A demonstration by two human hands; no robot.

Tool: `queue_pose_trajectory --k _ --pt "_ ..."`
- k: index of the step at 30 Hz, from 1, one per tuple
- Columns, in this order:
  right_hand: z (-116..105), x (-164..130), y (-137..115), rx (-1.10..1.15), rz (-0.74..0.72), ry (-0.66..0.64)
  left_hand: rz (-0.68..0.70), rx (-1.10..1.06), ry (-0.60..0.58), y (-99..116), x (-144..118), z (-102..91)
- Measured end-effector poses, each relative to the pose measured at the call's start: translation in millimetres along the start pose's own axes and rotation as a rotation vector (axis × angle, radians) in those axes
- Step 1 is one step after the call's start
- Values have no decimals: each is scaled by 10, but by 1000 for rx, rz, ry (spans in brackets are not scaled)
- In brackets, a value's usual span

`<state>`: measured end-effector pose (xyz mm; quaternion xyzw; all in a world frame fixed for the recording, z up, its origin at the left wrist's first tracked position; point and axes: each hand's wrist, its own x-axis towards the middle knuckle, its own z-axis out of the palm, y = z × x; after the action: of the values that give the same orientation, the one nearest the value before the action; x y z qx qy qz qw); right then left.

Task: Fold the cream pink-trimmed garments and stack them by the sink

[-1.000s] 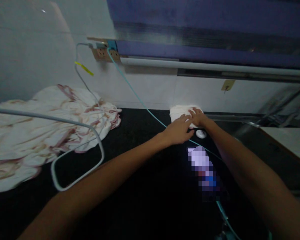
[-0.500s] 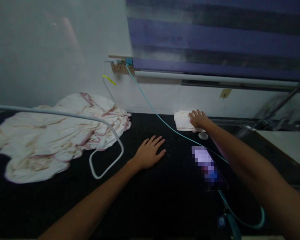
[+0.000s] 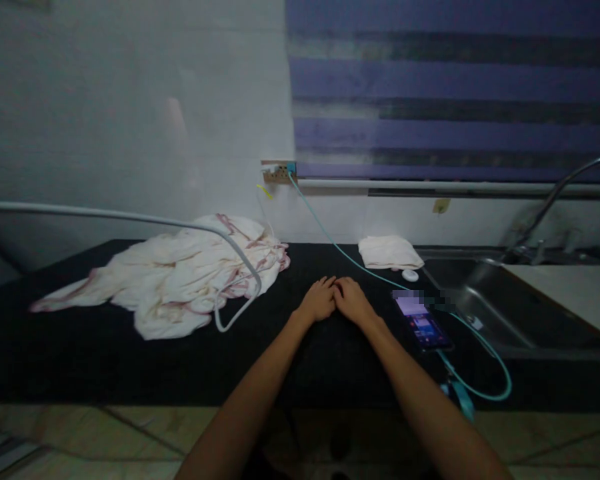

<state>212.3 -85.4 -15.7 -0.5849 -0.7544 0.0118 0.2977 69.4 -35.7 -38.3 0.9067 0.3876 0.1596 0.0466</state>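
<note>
Both hands lie flat on the black table, side by side and touching at the fingers. The left hand rests palm down with its fingers loosely together, holding nothing. The right hand rests the same way, also empty.

Taking the phone as the landmark: it lies face up with its screen lit, just to the right of the right hand, near it but not touching. Beyond the phone, toward the wall, sits a small white round object, and just behind that a folded white cloth, well apart from both hands. A teal cable runs from the wall socket down past the folded cloth to the phone's near end, where it loops over the table edge.

Far to the left of the phone, beyond the left hand, a crumpled white sheet with reddish lines is spread on the table, with a grey cable arching over it and looping on its right side. To the right of the phone lies a steel sink with a curved tap above it.
</note>
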Motion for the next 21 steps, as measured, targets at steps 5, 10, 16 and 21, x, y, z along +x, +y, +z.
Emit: queue_pose_trajectory --k 5,10,16,21 --pt "-4 -44 323 -87 97 -96 -27 -14 -27 -17 -27 -17" --pt "87 -26 299 -130 111 -124 -3 -62 -26 -54 -57 -24" --pt "114 -19 291 -159 101 -141 -6 -148 4 -57 -114 -35" --pt "152 -5 334 -179 112 -149 -32 -322 111 -179 -172 -221"
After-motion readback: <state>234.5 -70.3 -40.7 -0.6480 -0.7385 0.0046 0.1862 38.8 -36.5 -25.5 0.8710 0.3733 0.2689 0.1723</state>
